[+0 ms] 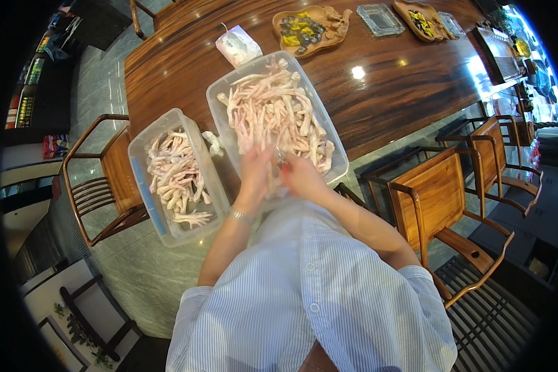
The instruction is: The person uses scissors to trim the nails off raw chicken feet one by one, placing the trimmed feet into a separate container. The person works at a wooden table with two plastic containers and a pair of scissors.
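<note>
A large clear plastic bin (215, 109) on the table edge holds a heap of raw chicken feet (274, 111). Over its near end, my left hand (255, 169) is curled around what looks like a pale chicken foot (273, 181), blurred by motion. My right hand (304, 176) grips a small red-handled metal tool, apparently scissors (284, 171), close beside the left hand. The blades are mostly hidden and blurred. To the left stands a second clear plastic bin (211, 186) with more chicken feet (174, 167); one foot (193, 218) lies apart at its near end.
A crumpled white tissue (213, 143) lies between the bins. On the wooden table (176, 69) are a tissue pack (238, 45), carved wooden trays (337, 39) (439, 31) of wrapped pieces, and a glass ashtray (380, 19). Wooden chairs stand left (118, 162) and right (430, 204).
</note>
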Tool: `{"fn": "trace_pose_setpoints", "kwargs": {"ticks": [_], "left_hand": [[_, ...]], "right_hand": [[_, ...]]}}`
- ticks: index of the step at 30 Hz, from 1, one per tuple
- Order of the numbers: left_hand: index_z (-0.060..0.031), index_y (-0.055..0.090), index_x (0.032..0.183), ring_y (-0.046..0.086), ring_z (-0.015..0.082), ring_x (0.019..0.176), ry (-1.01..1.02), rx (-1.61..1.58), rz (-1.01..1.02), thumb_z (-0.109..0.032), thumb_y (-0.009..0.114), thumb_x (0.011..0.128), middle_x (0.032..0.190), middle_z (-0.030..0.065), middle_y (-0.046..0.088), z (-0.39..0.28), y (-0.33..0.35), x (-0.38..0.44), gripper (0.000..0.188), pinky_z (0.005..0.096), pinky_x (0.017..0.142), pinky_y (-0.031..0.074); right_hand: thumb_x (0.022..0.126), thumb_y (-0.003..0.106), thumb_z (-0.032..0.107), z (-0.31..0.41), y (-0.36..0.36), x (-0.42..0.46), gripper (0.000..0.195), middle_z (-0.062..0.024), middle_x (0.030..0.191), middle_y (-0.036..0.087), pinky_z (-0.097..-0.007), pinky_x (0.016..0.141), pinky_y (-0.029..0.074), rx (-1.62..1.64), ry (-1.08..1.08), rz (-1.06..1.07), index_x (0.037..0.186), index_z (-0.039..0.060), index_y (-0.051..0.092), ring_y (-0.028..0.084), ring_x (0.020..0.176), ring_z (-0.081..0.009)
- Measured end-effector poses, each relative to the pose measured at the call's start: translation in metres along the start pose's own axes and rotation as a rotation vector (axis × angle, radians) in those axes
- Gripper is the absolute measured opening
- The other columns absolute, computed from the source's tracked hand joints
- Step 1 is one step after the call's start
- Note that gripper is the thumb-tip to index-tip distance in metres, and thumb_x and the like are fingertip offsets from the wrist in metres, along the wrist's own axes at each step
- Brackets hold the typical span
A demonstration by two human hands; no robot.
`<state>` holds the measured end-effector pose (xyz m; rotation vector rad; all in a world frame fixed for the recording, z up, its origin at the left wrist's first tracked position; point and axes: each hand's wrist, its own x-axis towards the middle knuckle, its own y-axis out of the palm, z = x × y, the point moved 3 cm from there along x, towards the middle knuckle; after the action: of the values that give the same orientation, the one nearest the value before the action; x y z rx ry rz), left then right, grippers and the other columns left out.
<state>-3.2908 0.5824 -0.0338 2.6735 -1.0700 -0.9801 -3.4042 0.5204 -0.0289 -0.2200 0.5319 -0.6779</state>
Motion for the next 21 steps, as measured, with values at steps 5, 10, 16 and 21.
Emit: {"fn": "trace_pose_setpoints", "kwargs": {"ticks": [5,10,16,21], "left_hand": [[-0.0059,0.057,0.085,0.049,0.0067,0.063,0.000,0.163,-0.091,-0.017,0.058,0.089,0.071,-0.0025,0.054,-0.030,-0.031,-0.006,0.011,0.0212,0.054,0.039],[-0.0015,0.061,0.096,0.056,0.0189,0.069,0.576,1.265,-0.476,-0.018,0.060,0.085,0.076,0.0060,0.059,-0.103,-0.101,-0.014,0.020,0.0312,0.063,0.045],[0.0031,0.060,0.094,0.057,0.0331,0.089,0.624,1.176,-0.154,-0.016,0.058,0.082,0.092,0.0184,0.060,-0.067,-0.059,-0.005,0.023,0.0385,0.079,0.045],[-0.0014,0.062,0.093,0.061,0.0315,0.076,0.377,1.317,0.455,-0.017,0.061,0.081,0.082,0.0160,0.062,0.021,0.002,0.007,0.020,0.0377,0.066,0.047]], "right_hand": [[0.077,0.066,0.035,-0.020,-0.010,0.008,0.039,-0.0195,0.070,0.062,-0.0386,0.062,0.049,0.039,0.147,0.072,0.084,-0.0024,0.060,0.062,0.068,-0.0325],[0.080,0.066,0.044,-0.027,-0.040,0.007,0.047,-0.0138,0.075,0.064,-0.0285,0.054,0.048,0.212,0.321,0.034,0.086,-0.0030,0.062,0.063,0.063,-0.0154],[0.086,0.061,0.042,-0.038,-0.041,0.003,0.038,-0.0001,0.059,0.051,-0.0234,0.044,0.038,0.553,0.302,0.033,0.083,0.0042,0.059,0.048,0.047,-0.0093],[0.084,0.064,0.038,-0.048,-0.045,0.002,0.037,0.0004,0.061,0.050,-0.0227,0.043,0.038,0.802,0.299,0.020,0.092,0.0024,0.057,0.048,0.048,-0.0080]]}}
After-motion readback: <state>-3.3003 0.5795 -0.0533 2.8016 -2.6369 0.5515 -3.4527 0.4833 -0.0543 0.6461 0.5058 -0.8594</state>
